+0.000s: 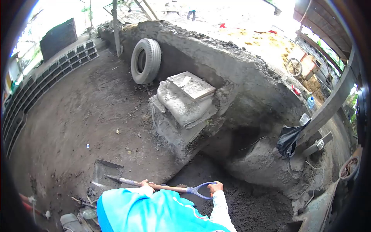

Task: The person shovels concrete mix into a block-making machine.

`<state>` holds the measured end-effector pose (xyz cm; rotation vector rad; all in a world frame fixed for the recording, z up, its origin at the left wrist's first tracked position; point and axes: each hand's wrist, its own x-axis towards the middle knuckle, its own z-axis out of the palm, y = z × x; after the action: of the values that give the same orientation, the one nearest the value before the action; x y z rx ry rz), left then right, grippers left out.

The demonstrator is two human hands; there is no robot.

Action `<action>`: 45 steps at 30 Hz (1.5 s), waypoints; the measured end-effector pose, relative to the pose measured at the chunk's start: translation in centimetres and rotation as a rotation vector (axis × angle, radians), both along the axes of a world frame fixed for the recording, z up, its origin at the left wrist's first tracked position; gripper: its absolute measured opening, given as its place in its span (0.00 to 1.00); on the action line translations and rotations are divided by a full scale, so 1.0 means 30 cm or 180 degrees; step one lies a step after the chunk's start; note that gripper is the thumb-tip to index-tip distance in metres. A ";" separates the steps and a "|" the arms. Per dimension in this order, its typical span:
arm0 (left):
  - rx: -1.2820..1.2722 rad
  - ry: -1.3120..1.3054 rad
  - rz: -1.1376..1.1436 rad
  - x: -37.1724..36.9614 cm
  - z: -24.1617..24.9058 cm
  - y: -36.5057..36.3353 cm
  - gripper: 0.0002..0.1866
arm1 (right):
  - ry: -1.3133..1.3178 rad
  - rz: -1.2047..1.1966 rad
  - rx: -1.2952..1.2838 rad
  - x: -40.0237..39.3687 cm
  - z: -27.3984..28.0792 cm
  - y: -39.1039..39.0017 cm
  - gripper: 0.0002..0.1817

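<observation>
A shovel (169, 188) lies across the front of my body, its flat blade low over the dirt floor at the left. My left hand (147, 185) is wrapped round the wooden shaft near its middle. At the other end, my right hand (215, 188) grips the blue D-shaped handle. Dark, loose, damp-looking material (247, 201) fills the hollow below and right of the handle. My blue top hides part of the ground nearest me.
A tyre (145, 62) leans on a low concrete wall. Beside it, bags and a board (191, 85) form a stack. Rows of concrete blocks (50, 85) line the left. A black plastic bag (288, 141) hangs by a post at right; a bucket (71, 223) stands bottom left.
</observation>
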<state>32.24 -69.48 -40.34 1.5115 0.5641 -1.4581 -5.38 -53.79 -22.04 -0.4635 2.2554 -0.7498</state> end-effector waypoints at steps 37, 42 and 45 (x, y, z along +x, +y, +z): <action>-0.0361 0.1265 -0.5979 -0.916 0.269 0.318 0.18 | 0.1650 -0.0760 -0.1431 0.314 0.696 0.556 0.15; -0.3703 -0.1015 -0.7753 -0.736 -0.067 -0.075 0.20 | 0.1797 -0.0396 -0.0591 0.132 0.520 0.329 0.20; -0.2434 -0.3200 -0.7721 -0.488 -0.238 -0.288 0.15 | 0.1596 -0.0260 -0.0284 0.022 0.525 0.234 0.22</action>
<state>17.61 -78.11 -47.49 1.4508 -2.8930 -1.2911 -4.70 -46.76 -6.28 -0.6643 2.7254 -0.8506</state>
